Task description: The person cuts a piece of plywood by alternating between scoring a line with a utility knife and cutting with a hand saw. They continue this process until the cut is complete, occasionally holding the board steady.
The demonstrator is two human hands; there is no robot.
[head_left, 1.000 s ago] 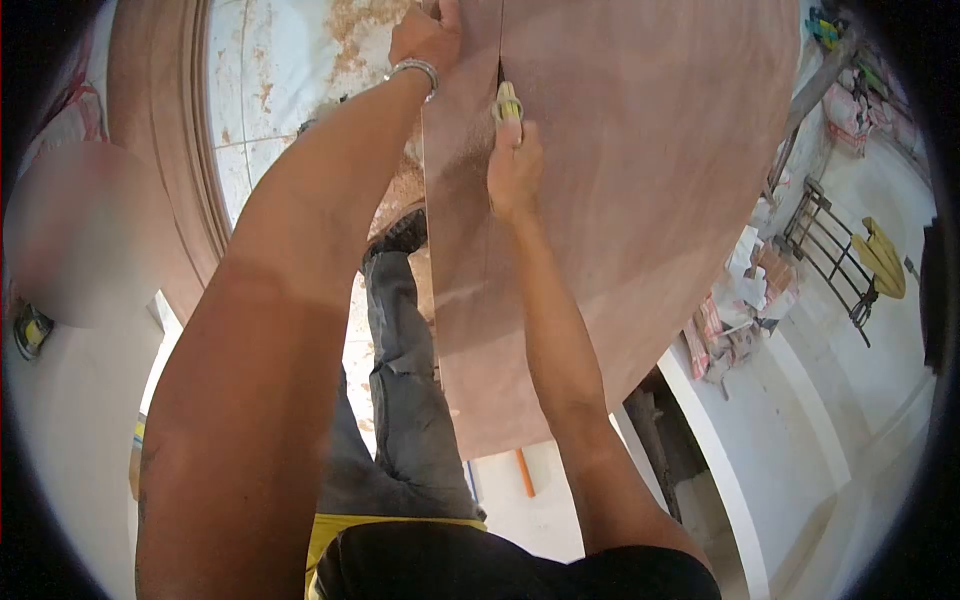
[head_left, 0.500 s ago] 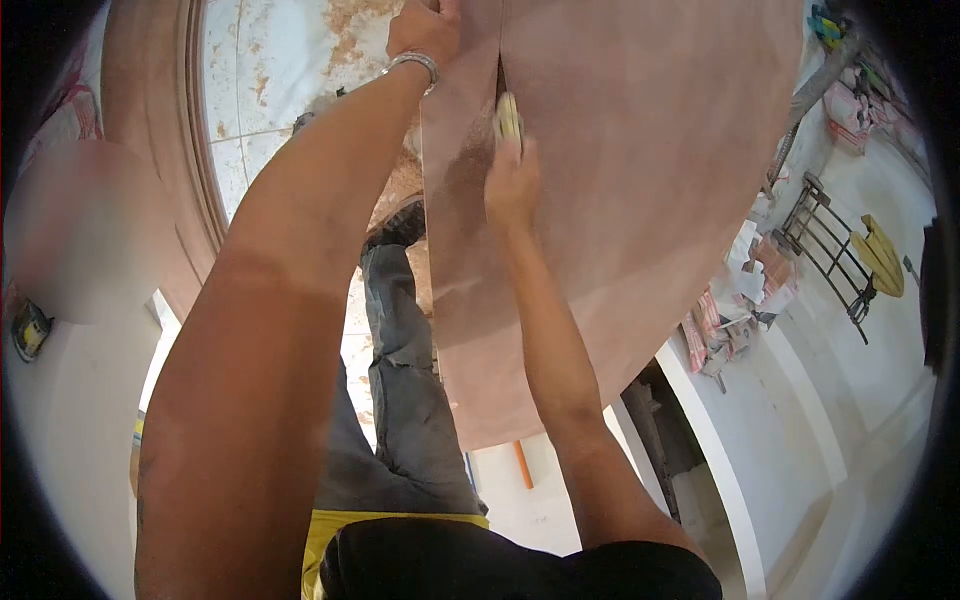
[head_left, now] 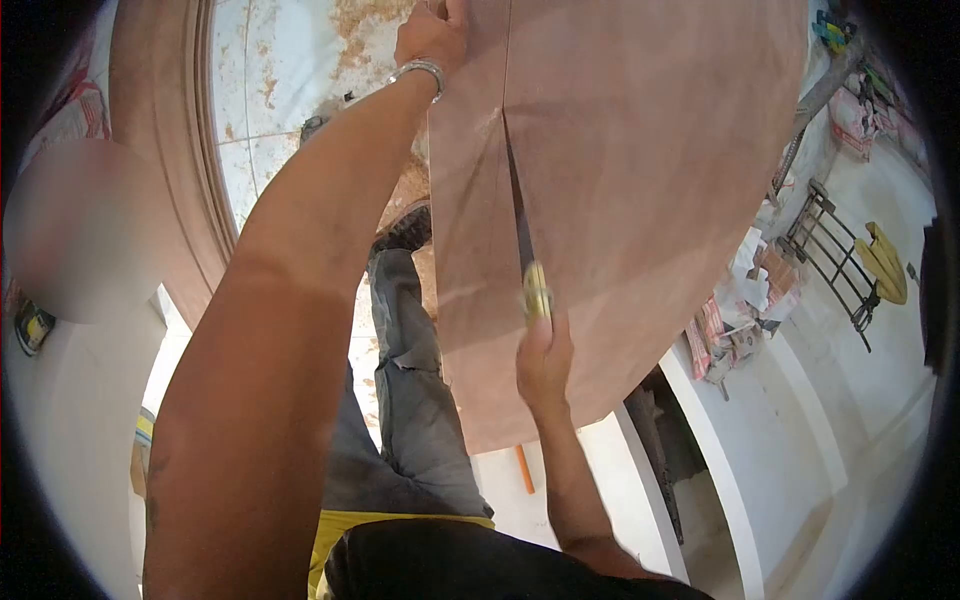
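Note:
A large reddish-brown plywood sheet (head_left: 640, 200) lies in front of me with a long straight cut line running up it. My right hand (head_left: 545, 362) is wrapped round the yellowish handle of a handsaw (head_left: 519, 205). The dark blade points away from me, its far end sitting in the cut, while the handle is over the near part of the sheet. At the top of the view my left hand (head_left: 432, 38) grips the sheet's left edge, its fingertips partly hidden. A bracelet circles that wrist.
My leg (head_left: 405, 330) and shoe stand beside the sheet's left edge on the dusty tiled floor (head_left: 285, 80). Brown curved panels (head_left: 165, 130) rise at left. A metal trolley frame (head_left: 830, 260), torn bags (head_left: 735, 320) and a white ledge lie to the right.
My right hand has pulled the saw back toward me, so much more of the blade now shows. My left hand stays at the sheet's edge.

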